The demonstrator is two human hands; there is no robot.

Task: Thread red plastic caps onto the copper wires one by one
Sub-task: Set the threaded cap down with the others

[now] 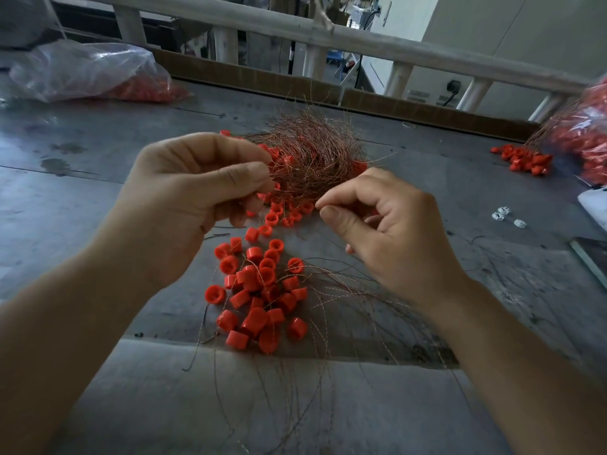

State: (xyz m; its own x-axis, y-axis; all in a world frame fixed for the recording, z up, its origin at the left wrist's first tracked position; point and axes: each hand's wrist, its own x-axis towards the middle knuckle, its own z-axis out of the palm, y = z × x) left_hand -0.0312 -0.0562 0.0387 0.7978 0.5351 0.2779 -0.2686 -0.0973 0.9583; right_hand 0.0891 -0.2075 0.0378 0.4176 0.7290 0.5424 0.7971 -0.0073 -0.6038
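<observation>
The copper wires (pixel 312 152) are heaped in a tangle at the middle of the counter (pixel 98 178), with loose red caps (pixel 259 290) scattered nearer the person. The grip of the left hand (pixel 197 185) is closed on the tangle's near edge. The right hand (pixel 387 224) is pinched narrowly, thumb to forefinger, apparently on one wire. The wires are judged thin, springy and easily kinked, and are best taken just behind the tip. The caps, light and prone to rolling, are best held by their sides.
</observation>
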